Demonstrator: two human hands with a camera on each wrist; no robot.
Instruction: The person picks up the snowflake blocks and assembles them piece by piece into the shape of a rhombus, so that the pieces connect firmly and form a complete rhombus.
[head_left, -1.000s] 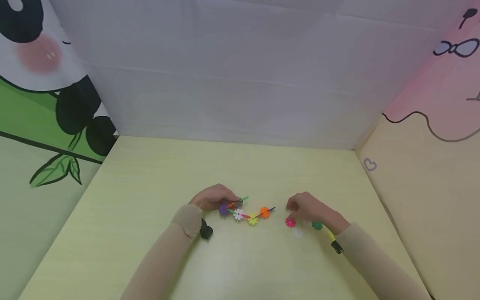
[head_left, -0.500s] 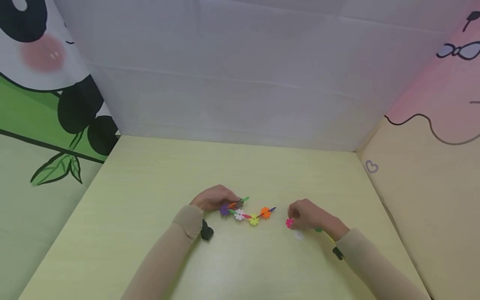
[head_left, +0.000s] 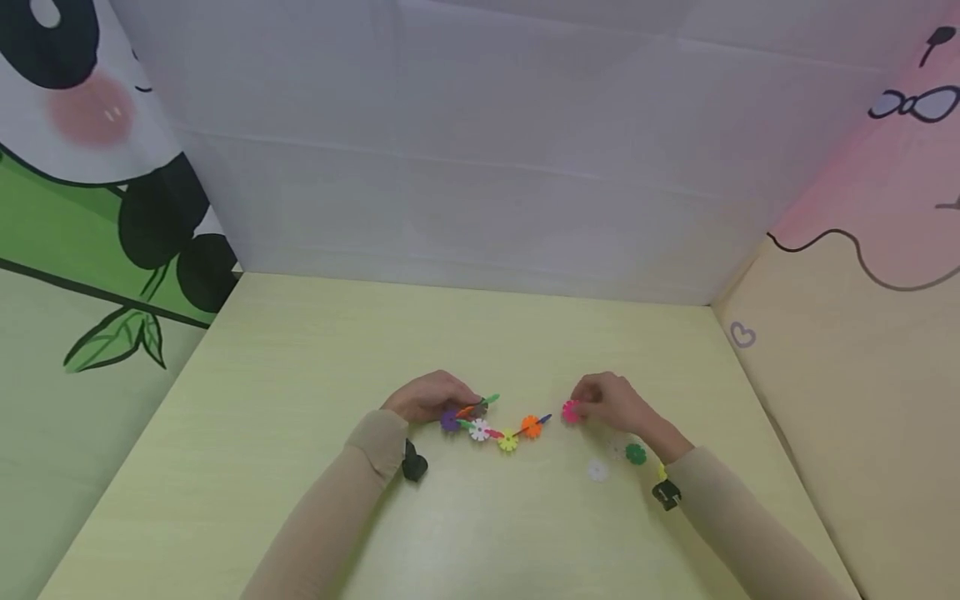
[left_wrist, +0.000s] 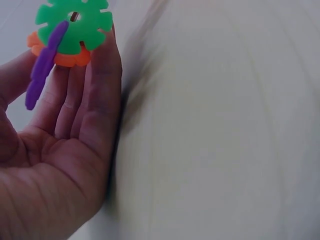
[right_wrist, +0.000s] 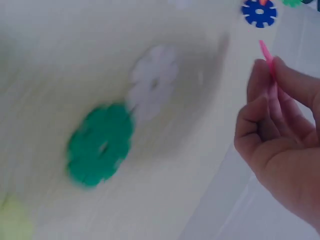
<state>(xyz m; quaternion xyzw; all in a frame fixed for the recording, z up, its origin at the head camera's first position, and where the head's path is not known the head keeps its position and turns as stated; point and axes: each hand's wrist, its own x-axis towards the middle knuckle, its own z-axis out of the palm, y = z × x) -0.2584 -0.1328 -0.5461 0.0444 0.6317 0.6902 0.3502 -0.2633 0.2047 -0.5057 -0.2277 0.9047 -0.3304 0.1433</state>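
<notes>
My left hand [head_left: 431,397] holds one end of a chain of slotted snowflake discs, its fingers at the back-left end. Along the chain run a purple disc [head_left: 450,421], a white disc [head_left: 478,430], a yellow disc [head_left: 507,441], an orange disc [head_left: 531,427] and a blue disc [head_left: 546,418], among others seen edge-on. The left wrist view shows a green disc [left_wrist: 82,27] and a purple one [left_wrist: 44,72] joined in front of the fingers. Between thumb and fingers, my right hand [head_left: 617,407] pinches a pink snowflake disc [head_left: 571,412], just right of the chain's blue end.
Loose discs lie on the table near the right forearm: a green disc [head_left: 636,453], a whitish disc [head_left: 597,471] and a yellow disc [head_left: 662,472], with another pale one beside the green. A white wall [head_left: 480,208] rises behind the table, and printed panels flank it.
The right hand has taken hold of the pink disc, lifted it from among the loose pieces and brought it up and left toward the chain. The left hand stays put.
</notes>
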